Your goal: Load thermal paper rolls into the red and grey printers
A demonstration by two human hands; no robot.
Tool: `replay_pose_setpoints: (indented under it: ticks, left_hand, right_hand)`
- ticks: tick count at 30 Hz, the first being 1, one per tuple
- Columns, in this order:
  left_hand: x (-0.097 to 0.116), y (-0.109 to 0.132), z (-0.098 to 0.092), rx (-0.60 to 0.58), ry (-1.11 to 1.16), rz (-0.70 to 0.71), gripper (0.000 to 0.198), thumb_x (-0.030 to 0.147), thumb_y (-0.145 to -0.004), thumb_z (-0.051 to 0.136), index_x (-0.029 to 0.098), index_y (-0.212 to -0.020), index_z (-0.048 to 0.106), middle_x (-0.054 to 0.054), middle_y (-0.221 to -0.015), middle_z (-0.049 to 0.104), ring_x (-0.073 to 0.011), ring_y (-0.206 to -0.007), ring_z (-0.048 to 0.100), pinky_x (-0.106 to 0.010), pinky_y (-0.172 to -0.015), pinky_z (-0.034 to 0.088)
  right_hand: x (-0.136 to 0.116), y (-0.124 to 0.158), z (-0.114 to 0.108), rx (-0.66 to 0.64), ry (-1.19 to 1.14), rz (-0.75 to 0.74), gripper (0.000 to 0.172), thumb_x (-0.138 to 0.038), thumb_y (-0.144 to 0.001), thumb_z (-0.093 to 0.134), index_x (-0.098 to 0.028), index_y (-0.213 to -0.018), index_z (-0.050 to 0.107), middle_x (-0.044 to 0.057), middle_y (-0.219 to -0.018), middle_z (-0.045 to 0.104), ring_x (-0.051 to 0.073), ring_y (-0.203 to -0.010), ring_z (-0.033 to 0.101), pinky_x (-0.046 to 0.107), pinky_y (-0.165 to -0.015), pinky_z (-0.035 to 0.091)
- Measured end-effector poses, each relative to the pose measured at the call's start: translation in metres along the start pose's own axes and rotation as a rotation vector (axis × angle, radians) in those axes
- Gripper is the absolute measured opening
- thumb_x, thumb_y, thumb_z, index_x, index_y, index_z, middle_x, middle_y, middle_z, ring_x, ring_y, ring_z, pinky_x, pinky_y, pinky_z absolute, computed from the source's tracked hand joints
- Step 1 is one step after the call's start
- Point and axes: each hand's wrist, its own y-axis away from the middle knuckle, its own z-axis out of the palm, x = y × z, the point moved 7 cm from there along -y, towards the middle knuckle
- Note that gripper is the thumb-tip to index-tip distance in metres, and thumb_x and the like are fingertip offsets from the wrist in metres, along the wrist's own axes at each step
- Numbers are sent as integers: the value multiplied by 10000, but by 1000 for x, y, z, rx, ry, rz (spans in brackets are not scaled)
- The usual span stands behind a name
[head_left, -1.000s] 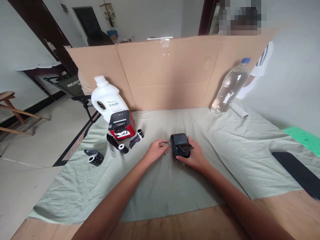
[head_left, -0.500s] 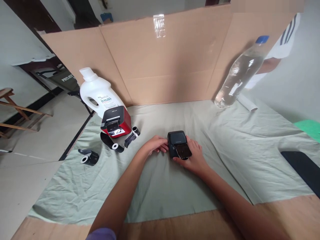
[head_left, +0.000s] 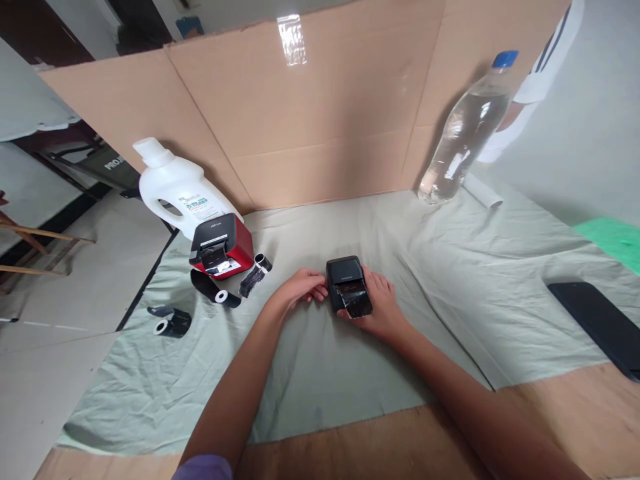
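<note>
A small black label printer (head_left: 345, 280) lies on the grey-green cloth (head_left: 350, 373) in the middle, its lid swung down toward me and shiny black tape showing inside. My right hand (head_left: 383, 313) cups its right side and front, fingers curled around the body. My left hand (head_left: 297, 288) rests against its left side, fingers bent and touching the casing. A red and black printer (head_left: 223, 247) stands to the left, with black label rolls (head_left: 220, 293) and a loose black strip (head_left: 253, 280) in front of it.
A white detergent jug (head_left: 175, 193) stands behind the red printer. Another roll (head_left: 170, 323) lies near the cloth's left edge. A clear water bottle (head_left: 463, 133) leans at the back right against a cardboard screen (head_left: 310, 127). A black phone (head_left: 595, 327) lies at the right. Another person's sleeve (head_left: 543, 67) shows behind.
The black printer's lid has swung further open toward me, exposing the tape inside. My left hand has closed in against the printer's side. The view has tilted down and shifted.
</note>
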Motion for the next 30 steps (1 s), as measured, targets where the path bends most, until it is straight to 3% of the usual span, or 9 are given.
replay_pose_setpoints:
  ticks: [3,6,8,14,19,21,24,26,30]
  left_hand:
    - [4,8,-2,6,25,24,313,283,-754,646,143,-1035,655,-73,-875,736,-125,-632,669,-165,-427,329]
    - [14,18,0,-55,14,73,753,275,-769,684,213,-1472,420,-82,-1006,734,-193,-805,726,-182,-484,420]
    - [24,23,0,-90,-50,135,867,280,-782,699,240,-1556,311,-69,-975,720,-193,-801,716,-191,-505,445]
    - [49,3,-16,-24,-182,321,527,390,-803,694,185,-1286,644,-8,-756,612,-106,-593,565,-189,-476,412]
    - [47,-26,-33,231,-188,246,424,553,-866,611,135,-883,675,-18,-629,581,-94,-483,464,-212,-449,342]
    - [52,-21,-37,350,-296,291,383,524,-885,593,149,-856,666,-14,-623,595,-105,-497,478,-225,-495,366]
    - [75,9,-35,585,-549,506,279,449,-891,598,185,-895,686,4,-649,613,-125,-582,528,-234,-585,381]
    - [90,22,-18,564,-782,589,229,416,-884,609,219,-918,719,-3,-704,653,-152,-672,577,-242,-615,369]
    - [99,15,24,235,-1194,467,241,365,-821,657,281,-1021,762,-19,-896,737,-206,-833,645,-261,-618,361]
  right_hand:
    - [0,0,0,0,-10,16,998,-643,-720,682,-150,-1508,318,186,-1265,593,390,-1203,529,478,-984,392]
    - [0,1,0,-8,-10,11,992,-651,-727,671,-144,-1505,324,192,-1270,594,392,-1209,529,478,-995,387]
    - [-1,1,-1,-1,-9,4,999,-652,-725,674,-147,-1509,317,189,-1284,590,386,-1218,527,476,-1003,386]
    - [-3,2,-2,0,8,-2,1030,-662,-699,699,-104,-1485,336,209,-1295,582,379,-1218,518,478,-1025,366]
    - [-2,2,-1,-50,-1,29,1008,-673,-703,692,-107,-1462,348,209,-1323,565,366,-1223,504,458,-1023,353]
    - [-2,2,-1,-49,-3,30,1013,-681,-697,696,-97,-1451,356,206,-1315,570,363,-1218,505,452,-1019,355]
    - [-2,2,-2,-39,-4,23,1010,-688,-701,689,-94,-1448,357,207,-1310,572,365,-1214,506,452,-1013,357]
    - [-3,3,-3,-30,-5,15,995,-689,-715,674,-100,-1450,354,209,-1309,572,368,-1211,508,459,-1012,357]
    - [-1,3,-1,-17,-7,2,1013,-700,-719,665,-91,-1463,345,217,-1297,574,387,-1216,508,474,-1013,360]
